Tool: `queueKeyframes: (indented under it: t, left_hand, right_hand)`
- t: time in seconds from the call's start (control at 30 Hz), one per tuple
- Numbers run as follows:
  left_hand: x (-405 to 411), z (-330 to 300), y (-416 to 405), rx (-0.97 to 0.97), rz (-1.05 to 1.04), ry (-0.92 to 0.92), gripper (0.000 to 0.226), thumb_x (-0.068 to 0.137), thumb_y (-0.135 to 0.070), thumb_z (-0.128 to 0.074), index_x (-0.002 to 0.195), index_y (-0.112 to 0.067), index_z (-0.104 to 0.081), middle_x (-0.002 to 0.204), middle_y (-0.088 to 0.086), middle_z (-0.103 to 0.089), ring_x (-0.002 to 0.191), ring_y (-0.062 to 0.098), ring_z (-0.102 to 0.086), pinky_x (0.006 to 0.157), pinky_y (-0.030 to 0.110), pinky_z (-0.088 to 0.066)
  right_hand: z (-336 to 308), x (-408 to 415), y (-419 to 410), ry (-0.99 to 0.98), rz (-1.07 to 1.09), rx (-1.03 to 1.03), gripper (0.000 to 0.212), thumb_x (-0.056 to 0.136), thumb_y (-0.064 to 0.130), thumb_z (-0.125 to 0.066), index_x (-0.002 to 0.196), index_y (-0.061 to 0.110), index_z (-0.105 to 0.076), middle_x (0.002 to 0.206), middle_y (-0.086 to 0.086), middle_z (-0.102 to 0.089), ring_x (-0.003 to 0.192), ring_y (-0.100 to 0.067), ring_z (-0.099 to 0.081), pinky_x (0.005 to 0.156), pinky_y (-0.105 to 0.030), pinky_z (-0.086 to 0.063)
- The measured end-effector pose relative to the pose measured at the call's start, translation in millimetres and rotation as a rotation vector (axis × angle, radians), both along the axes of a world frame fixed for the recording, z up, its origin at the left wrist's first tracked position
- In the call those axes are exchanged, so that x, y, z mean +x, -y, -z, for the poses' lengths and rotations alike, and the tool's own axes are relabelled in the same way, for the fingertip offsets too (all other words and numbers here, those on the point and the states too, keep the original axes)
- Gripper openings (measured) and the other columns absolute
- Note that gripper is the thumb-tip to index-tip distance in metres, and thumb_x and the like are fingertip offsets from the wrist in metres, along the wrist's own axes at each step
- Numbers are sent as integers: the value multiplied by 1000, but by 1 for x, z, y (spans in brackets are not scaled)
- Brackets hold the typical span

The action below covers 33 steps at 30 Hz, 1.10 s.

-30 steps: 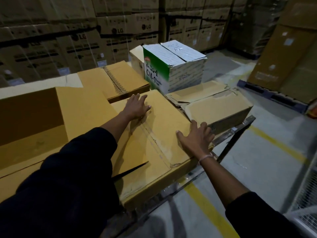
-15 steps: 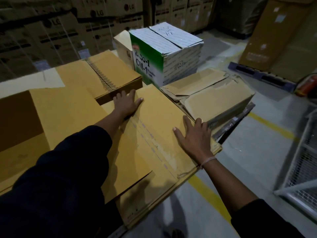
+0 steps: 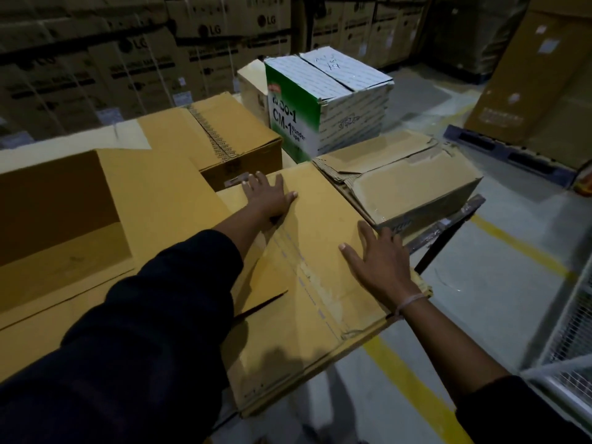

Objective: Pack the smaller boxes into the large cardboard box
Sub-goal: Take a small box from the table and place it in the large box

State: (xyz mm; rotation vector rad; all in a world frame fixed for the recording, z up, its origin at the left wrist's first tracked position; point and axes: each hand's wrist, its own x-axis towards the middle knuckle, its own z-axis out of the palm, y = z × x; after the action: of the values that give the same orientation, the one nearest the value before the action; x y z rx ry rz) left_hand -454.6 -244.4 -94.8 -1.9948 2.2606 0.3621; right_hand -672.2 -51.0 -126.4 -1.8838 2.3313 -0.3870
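- A closed brown carton (image 3: 320, 267) is shown nearest the viewer; its long axis runs from the near edge away and slightly leftward, and a worn taped seam runs along that axis.
- The right hand (image 3: 381, 267) is laid flat on the carton's right side, fingers spread apart, nothing clasped.
- The left hand (image 3: 267, 197) is pressed flat on the carton's far left corner, fingers splayed, nothing gripped.
- The large cardboard box (image 3: 64, 219) is seen left of the carton, touching it, its top open and one flap lying over the carton's left edge.
- A crumpled box (image 3: 410, 184) is placed just right of the carton's far end.
- A taped brown box (image 3: 217, 136) is seen beyond the carton, to the left.
- A green-and-white box (image 3: 323, 104), printed "CM-1", stands beyond the carton.
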Motion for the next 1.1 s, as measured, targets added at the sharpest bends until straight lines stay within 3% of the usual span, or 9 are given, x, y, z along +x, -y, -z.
queueKeyframes:
  t: [0.07, 0.23, 0.47, 0.73, 0.83, 0.93, 1.1]
  left_hand:
    - [-19, -5, -20, 55, -14, -6, 82, 103, -67, -30, 166, -24, 0, 169, 24, 14, 155, 47, 12, 124, 62, 3]
    - [-59, -4, -87, 19, 12, -143, 83, 102, -58, -48, 166, -23, -8, 171, 19, 5, 157, 43, -1, 126, 55, -11]
    - [-89, 23, -211, -91, -66, -416, 67, 109, -42, -43, 165, -20, -15, 173, 10, -3, 160, 29, -4, 126, 50, -21]
    - [-92, 40, -311, -229, -76, -274, 62, 110, -43, -38, 164, -17, -22, 173, 11, -9, 160, 27, -6, 130, 42, -8]
    - [-86, 51, -336, -319, -210, -199, 62, 109, -48, -34, 163, -18, -24, 172, 13, -13, 159, 29, -7, 130, 45, -7]
    - [-81, 56, -352, -344, -476, -83, 72, 104, -63, -27, 161, -19, -26, 171, 20, -9, 159, 36, 2, 128, 52, -1]
    - [-75, 53, -364, -365, -821, -135, 82, 99, -74, -17, 162, -23, -26, 169, 27, 0, 156, 45, 13, 124, 62, 6]
  right_hand:
    - [-3, -4, 8, 4, -83, 23, 75, 99, 73, -33, 161, 31, -28, 147, -17, -39, 131, -40, -40, 106, -52, -41]
    - [-4, -16, 23, 25, -255, 94, 73, 99, 73, -31, 161, 37, -23, 153, -20, -30, 138, -43, -34, 108, -56, -37]
    - [1, -34, 8, -25, -383, 135, 75, 100, 70, -32, 164, 35, -17, 164, -28, -13, 148, -48, -23, 112, -57, -35]
    - [-4, -35, -37, -146, -446, 161, 80, 97, 78, -25, 165, 36, -15, 170, -25, 5, 151, -56, -10, 118, -64, -22]
    - [-3, -43, -48, -153, -468, 147, 79, 97, 78, -25, 164, 36, -16, 169, -26, 4, 151, -57, -10, 118, -65, -22]
    - [-4, -49, -55, -131, -472, 123, 78, 98, 77, -27, 163, 35, -19, 167, -31, 3, 149, -57, -15, 118, -62, -25]
    - [-4, -54, -57, -73, -447, 123, 82, 95, 81, -31, 163, 35, -21, 162, -42, -3, 146, -60, -20, 117, -60, -26]
